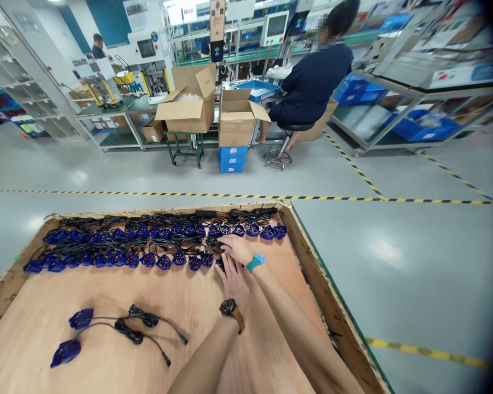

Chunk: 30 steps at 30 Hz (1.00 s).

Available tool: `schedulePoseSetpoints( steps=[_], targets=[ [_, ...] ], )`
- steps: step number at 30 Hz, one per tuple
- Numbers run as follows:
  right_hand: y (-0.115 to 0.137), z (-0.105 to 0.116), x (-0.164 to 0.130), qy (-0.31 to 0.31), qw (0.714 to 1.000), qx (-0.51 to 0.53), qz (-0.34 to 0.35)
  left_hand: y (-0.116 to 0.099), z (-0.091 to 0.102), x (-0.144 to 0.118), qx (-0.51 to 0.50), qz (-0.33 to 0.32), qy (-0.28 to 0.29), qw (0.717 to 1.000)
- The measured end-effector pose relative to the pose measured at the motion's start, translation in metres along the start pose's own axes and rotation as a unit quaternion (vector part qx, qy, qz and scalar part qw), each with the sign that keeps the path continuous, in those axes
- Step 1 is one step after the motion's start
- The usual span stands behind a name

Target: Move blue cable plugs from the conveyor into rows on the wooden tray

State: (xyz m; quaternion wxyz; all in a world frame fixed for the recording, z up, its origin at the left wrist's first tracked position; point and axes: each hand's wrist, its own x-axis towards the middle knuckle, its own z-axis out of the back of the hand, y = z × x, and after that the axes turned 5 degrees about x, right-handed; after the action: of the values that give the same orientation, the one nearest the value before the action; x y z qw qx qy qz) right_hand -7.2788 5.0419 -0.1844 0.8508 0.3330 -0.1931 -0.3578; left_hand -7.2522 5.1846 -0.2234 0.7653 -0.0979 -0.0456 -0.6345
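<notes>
My left hand (235, 282), with a dark watch on its wrist, lies over a blue round part (220, 265) at the right end of the nearer row. Its fingers curl around that part and hide most of it. Just beyond, my right hand (239, 249), wearing a teal wristband, has its fingers on a coiled black cable (214, 244); the fingertips are partly hidden. Two rows of similar blue parts (163, 262) with coiled cables run across the far side of the wooden crate. Two more blue parts (81, 318) with cables lie apart at the near left.
Raised wooden walls (326, 298) border the crate floor. Beyond a striped floor line (181, 194) stand open cardboard boxes (189, 112) and blue bins (232, 160). A person (318, 82) sits on a stool by a workbench; another person (98, 48) is at the far left.
</notes>
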Motion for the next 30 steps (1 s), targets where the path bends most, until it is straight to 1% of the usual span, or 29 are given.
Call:
schedulePoseSetpoints(
  steps=[2, 4, 5, 6, 8, 9, 10, 11, 13, 14, 16, 18, 19, 21, 23, 24, 25, 27, 30],
  targets=[
    [0.003, 0.004, 0.005, 0.024, 1.000, -0.010, -0.007, 0.000, 0.004, 0.002, -0.024, 0.004, -0.001, 1.000],
    [0.004, 0.007, -0.001, 0.003, 1.000, 0.000, -0.010, 0.001, 0.009, 0.002, -0.033, 0.012, 0.000, 0.999],
    [0.005, 0.008, -0.009, -0.030, 0.999, 0.010, -0.014, 0.003, 0.010, 0.001, -0.033, 0.015, 0.001, 0.999],
    [0.007, 0.008, -0.020, -0.081, 0.996, 0.023, -0.022, 0.006, 0.011, 0.001, -0.033, 0.019, 0.003, 0.999],
    [0.011, 0.003, -0.048, -0.199, 0.977, 0.052, -0.049, 0.012, 0.012, 0.001, -0.025, 0.028, 0.002, 0.999],
    [0.014, -0.003, -0.063, -0.246, 0.965, 0.063, -0.063, 0.016, 0.012, 0.001, -0.015, 0.026, -0.001, 1.000],
    [0.017, -0.011, -0.077, -0.273, 0.957, 0.069, -0.076, 0.020, 0.011, 0.002, 0.000, 0.018, -0.006, 1.000],
    [0.020, -0.020, -0.089, -0.284, 0.952, 0.075, -0.084, 0.023, 0.011, 0.003, 0.016, 0.004, -0.011, 1.000],
    [0.022, -0.040, -0.106, -0.278, 0.952, 0.091, -0.093, 0.026, 0.009, 0.007, 0.040, -0.025, -0.022, 0.999],
    [0.021, -0.049, -0.110, -0.274, 0.951, 0.104, -0.100, 0.027, 0.008, 0.010, 0.044, -0.033, -0.023, 0.998],
    [0.014, -0.063, -0.109, -0.277, 0.944, 0.135, -0.119, 0.026, 0.007, 0.018, 0.040, -0.027, -0.011, 0.999],
    [0.003, -0.069, -0.102, -0.293, 0.934, 0.152, -0.135, 0.026, 0.011, 0.024, 0.019, -0.019, 0.021, 0.999],
    [-0.002, -0.069, -0.098, -0.301, 0.931, 0.151, -0.140, 0.028, 0.015, 0.024, 0.004, -0.025, 0.038, 0.999],
    [-0.010, -0.068, -0.093, -0.312, 0.931, 0.134, -0.136, 0.038, 0.027, 0.020, -0.035, -0.063, 0.063, 0.995],
    [-0.016, -0.068, -0.092, -0.323, 0.932, 0.113, -0.120, 0.058, 0.042, 0.007, -0.073, -0.103, 0.076, 0.989],
    [-0.018, -0.068, -0.092, -0.332, 0.932, 0.100, -0.107, 0.072, 0.051, -0.002, -0.088, -0.110, 0.081, 0.987],
    [-0.021, -0.069, -0.093, -0.328, 0.936, 0.090, -0.085, 0.088, 0.059, -0.013, -0.098, -0.103, 0.085, 0.986],
    [-0.025, -0.070, -0.094, -0.341, 0.936, 0.064, -0.056, 0.129, 0.074, -0.037, -0.105, -0.060, 0.088, 0.989],
    [-0.024, -0.070, -0.097, -0.362, 0.931, 0.027, -0.040, 0.207, 0.093, -0.081, -0.083, 0.028, 0.078, 0.993]
  ],
)
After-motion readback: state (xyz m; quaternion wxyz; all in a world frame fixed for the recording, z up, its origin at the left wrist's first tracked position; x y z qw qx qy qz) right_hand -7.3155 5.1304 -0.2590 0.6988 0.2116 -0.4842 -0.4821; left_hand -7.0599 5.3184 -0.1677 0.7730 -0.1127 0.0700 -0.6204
